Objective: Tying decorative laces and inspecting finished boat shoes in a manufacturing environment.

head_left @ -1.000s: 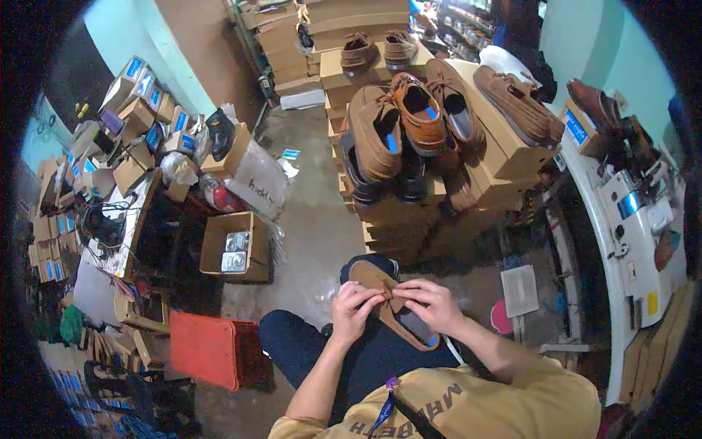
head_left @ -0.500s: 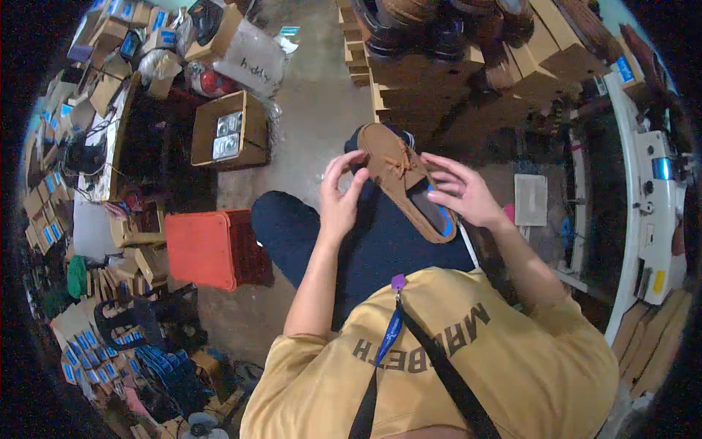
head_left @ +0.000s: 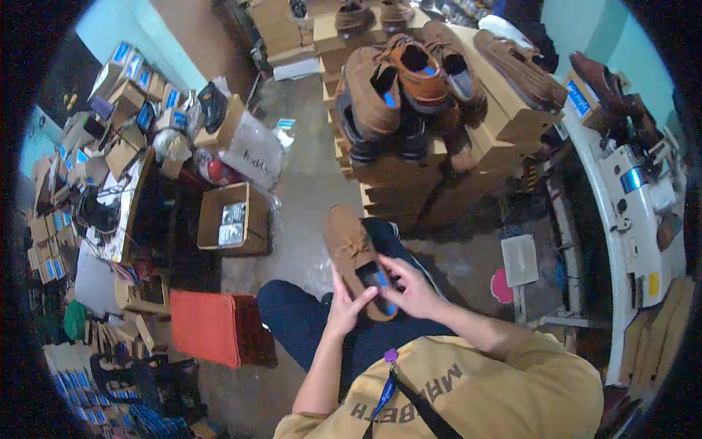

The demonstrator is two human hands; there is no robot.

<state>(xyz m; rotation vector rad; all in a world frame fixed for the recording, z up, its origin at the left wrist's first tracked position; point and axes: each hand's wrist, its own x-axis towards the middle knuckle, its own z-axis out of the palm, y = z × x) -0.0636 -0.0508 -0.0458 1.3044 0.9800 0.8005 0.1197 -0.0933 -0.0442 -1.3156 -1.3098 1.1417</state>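
Note:
A tan-brown boat shoe point(head_left: 344, 230) with a lace bow on its upper is above my lap, toe pointing away from me. Its opening shows a dark insole with a bright blue patch near the heel. My left hand point(head_left: 345, 307) is closed on the shoe's left side, thumb across the rim by the heel. On the opposite side my right hand point(head_left: 411, 290) grips the edge of the opening, some fingertips hidden inside or behind it. Under the shoe are my dark-trousered legs point(head_left: 289, 307).
Stacked cardboard boxes point(head_left: 512, 121) ahead carry several brown shoes point(head_left: 373, 95). At right stands a white sewing machine point(head_left: 636, 197). To my left are an orange-red box point(head_left: 205, 325) and an open carton point(head_left: 256, 219). Shelves at far left hold cluttered boxes.
The view has tilted up, showing more of the boxes and shoes ahead. My fingers, looser around the shoe before, now close on both its sides, and the shoe points more straight ahead.

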